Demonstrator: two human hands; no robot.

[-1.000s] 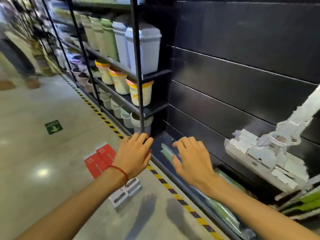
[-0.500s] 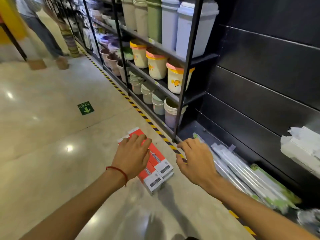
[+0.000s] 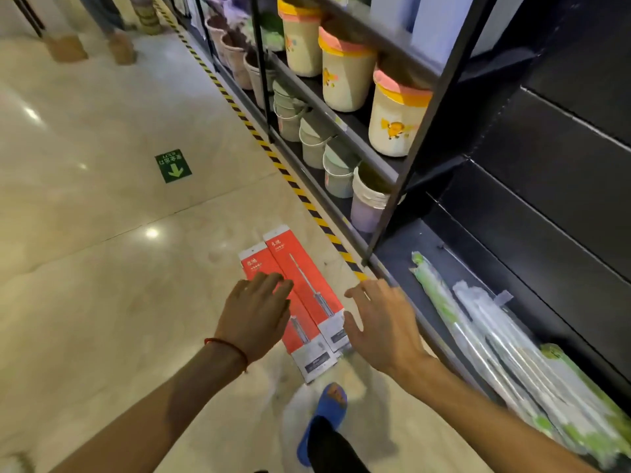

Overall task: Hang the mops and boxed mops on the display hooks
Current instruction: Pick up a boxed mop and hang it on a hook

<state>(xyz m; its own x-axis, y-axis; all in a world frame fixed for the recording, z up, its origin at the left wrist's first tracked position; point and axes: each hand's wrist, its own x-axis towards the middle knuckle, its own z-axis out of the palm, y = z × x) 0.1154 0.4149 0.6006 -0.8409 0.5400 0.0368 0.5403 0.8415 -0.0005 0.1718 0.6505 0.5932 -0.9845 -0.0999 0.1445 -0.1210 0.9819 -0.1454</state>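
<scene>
Two long red-and-white boxed mops lie side by side on the pale floor, in front of the shelving. My left hand hovers over their left box, fingers spread and holding nothing. My right hand reaches down just right of the boxes, also with fingers spread and empty. Several plastic-wrapped mops lie on the black bottom shelf at the right. No display hooks are in view.
A black rack holds cream bins and stacked pails on the left bay. Yellow-black tape runs along the shelf foot. My foot in a blue slipper stands below the boxes. A person's feet show far up the aisle.
The view has tilted down and nearer to the floor. Both hands have dropped toward the red boxes, which now lie directly under and between them. The hanging white mop head has left the view.
</scene>
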